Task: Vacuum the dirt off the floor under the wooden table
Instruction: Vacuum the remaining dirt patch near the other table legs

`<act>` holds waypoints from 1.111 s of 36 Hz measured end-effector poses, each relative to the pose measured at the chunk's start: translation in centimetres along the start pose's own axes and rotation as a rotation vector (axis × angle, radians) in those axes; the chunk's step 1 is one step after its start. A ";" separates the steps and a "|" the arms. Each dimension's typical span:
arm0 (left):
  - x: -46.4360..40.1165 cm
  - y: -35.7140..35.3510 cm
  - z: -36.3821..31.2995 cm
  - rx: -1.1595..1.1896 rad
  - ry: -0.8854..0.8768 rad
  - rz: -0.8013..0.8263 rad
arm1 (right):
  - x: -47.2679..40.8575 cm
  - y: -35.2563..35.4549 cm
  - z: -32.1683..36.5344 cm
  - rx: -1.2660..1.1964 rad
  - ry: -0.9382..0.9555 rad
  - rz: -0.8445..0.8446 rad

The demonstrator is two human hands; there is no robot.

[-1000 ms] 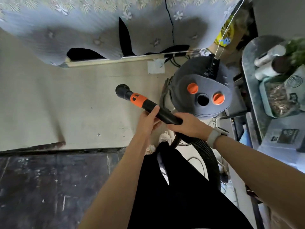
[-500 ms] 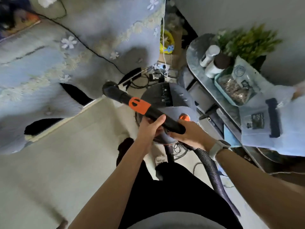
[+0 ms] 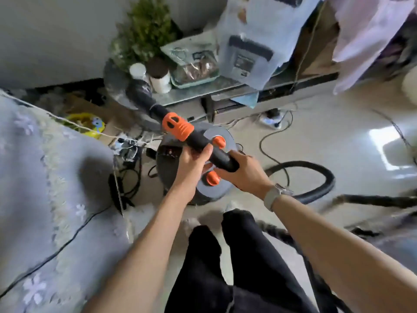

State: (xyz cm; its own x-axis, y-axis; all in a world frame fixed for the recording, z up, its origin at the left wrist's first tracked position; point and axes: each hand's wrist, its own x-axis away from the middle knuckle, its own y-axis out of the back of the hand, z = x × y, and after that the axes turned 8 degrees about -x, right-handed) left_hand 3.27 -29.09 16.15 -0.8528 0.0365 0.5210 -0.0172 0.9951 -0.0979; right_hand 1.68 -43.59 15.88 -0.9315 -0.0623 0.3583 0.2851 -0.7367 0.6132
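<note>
Both hands hold the nozzle (image 3: 180,128), a black tube with an orange collar, in the air above the vacuum (image 3: 203,168). The left hand (image 3: 191,164) has its grip closed on the tube from below, thumb lying along the black shaft just behind the collar. The right hand (image 3: 243,172) has its grip wrapped over the rear end of the tube, where the hose (image 3: 316,177) leaves and loops out over the floor (image 3: 327,132) to the right. From the two grips the nozzle slants up and to the left, so its blurred tip hangs over the near left corner of the desk (image 3: 203,92), close to the white bottles (image 3: 159,82) there. The grey vacuum drum with its orange knobs stands on the floor directly beneath the hands, just beside the desk's front edge. A flowered blue cloth (image 3: 45,177) fills the left side. A watch (image 3: 270,198) sits on the right wrist.
</note>
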 end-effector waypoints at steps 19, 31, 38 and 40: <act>14.4 -1.7 2.4 -0.643 -0.226 0.676 | 21.9 -11.0 1.0 -1.082 -0.094 -0.621; 28.8 5.2 13.5 -0.779 -0.057 0.819 | 39.0 -24.8 1.1 -1.490 -0.240 -0.614; 32.6 7.2 16.2 -0.752 0.061 0.988 | 45.0 -26.3 1.9 -1.519 -0.258 -0.710; 33.1 7.1 17.9 -0.814 0.062 1.002 | 46.8 -25.5 1.1 -1.479 -0.252 -0.769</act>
State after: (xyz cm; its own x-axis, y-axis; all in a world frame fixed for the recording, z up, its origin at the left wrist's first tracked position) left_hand -34.39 -22.50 17.50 -0.2831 0.7774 0.5617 0.9517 0.3004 0.0639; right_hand -48.97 -26.94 17.79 -0.6453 0.5802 0.4969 -0.7637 -0.5064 -0.4005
